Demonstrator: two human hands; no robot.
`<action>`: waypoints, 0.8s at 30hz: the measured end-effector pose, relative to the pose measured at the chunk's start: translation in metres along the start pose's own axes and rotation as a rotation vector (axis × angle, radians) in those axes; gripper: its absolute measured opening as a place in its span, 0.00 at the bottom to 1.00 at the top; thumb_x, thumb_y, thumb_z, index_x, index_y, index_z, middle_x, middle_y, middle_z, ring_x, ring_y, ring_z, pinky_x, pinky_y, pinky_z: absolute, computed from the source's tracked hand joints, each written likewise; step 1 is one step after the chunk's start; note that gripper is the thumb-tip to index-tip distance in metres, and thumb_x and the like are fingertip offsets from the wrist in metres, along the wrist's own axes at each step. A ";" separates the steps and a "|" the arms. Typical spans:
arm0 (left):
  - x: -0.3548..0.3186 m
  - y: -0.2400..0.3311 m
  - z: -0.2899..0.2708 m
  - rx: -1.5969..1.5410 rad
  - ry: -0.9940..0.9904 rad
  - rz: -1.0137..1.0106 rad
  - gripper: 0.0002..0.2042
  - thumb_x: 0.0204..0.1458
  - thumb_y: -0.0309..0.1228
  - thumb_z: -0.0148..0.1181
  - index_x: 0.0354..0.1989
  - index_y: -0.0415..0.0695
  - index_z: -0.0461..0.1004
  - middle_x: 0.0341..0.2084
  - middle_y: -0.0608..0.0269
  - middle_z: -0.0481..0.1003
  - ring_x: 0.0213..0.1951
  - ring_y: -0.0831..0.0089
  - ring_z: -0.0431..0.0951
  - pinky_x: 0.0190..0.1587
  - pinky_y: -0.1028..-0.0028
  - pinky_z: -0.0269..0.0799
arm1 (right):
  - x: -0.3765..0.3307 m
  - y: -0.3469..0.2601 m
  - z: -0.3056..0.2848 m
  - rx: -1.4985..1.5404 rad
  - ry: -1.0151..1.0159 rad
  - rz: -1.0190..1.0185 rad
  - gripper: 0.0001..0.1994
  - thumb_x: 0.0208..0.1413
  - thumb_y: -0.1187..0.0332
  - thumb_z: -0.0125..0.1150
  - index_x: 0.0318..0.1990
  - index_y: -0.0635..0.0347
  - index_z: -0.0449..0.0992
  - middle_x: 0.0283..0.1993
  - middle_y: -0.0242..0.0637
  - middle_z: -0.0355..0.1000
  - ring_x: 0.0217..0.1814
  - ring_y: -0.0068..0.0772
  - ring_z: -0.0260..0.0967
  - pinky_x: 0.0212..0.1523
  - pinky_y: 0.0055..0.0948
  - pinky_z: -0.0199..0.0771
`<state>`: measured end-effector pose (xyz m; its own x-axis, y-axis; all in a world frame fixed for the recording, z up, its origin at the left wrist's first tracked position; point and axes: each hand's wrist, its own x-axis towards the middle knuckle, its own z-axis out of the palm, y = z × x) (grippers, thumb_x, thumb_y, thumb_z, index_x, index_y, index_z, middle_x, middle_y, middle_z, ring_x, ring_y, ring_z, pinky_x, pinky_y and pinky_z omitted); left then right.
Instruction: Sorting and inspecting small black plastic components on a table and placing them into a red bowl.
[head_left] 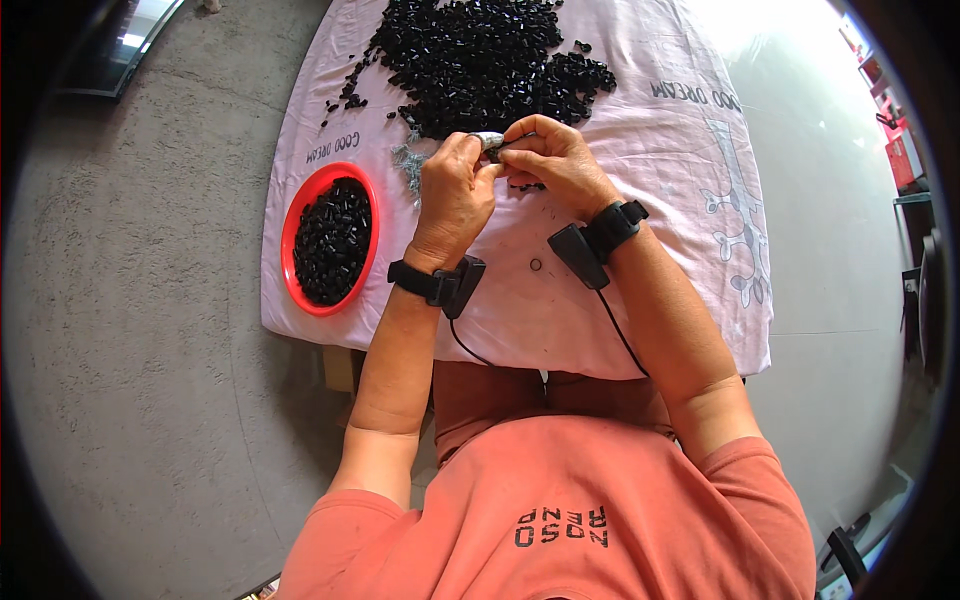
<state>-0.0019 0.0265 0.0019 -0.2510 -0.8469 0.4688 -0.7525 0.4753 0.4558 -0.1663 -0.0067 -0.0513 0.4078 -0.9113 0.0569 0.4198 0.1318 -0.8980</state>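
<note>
Pinching a small dark piece between the fingers of left hand and right hand, about equally near both; showing too little to tell its long axis; held upper centre of the frame, just below the black heap

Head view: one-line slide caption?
Left hand and right hand close together beside heaped black pieces on pink cloth, red bowl at left.

Dark lettering on pink cloth, left of left hand, right of right hand, black letters on coral shirt, below both
</note>
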 end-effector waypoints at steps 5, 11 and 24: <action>0.000 0.002 -0.001 0.023 0.009 0.023 0.11 0.46 0.17 0.63 0.39 0.36 0.77 0.29 0.57 0.75 0.30 0.66 0.78 0.34 0.70 0.74 | 0.000 -0.001 0.000 0.017 -0.011 -0.003 0.11 0.60 0.73 0.63 0.49 0.61 0.72 0.41 0.33 0.78 0.41 0.19 0.77 0.41 0.19 0.80; -0.001 0.004 -0.002 -0.002 0.033 0.048 0.12 0.45 0.17 0.64 0.39 0.36 0.76 0.30 0.58 0.74 0.31 0.66 0.77 0.35 0.69 0.73 | -0.001 -0.002 0.000 0.047 -0.015 0.004 0.13 0.57 0.75 0.66 0.48 0.60 0.72 0.41 0.32 0.78 0.41 0.20 0.76 0.43 0.21 0.79; 0.001 0.005 -0.008 -0.051 -0.047 0.075 0.10 0.45 0.16 0.62 0.37 0.35 0.75 0.30 0.53 0.73 0.31 0.57 0.78 0.33 0.64 0.74 | -0.002 -0.001 -0.001 0.011 -0.021 -0.024 0.14 0.56 0.76 0.67 0.47 0.61 0.72 0.40 0.35 0.78 0.42 0.23 0.77 0.45 0.23 0.80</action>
<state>-0.0013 0.0299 0.0107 -0.3351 -0.8180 0.4675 -0.6990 0.5486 0.4588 -0.1681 -0.0059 -0.0505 0.4145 -0.9058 0.0880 0.4386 0.1141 -0.8914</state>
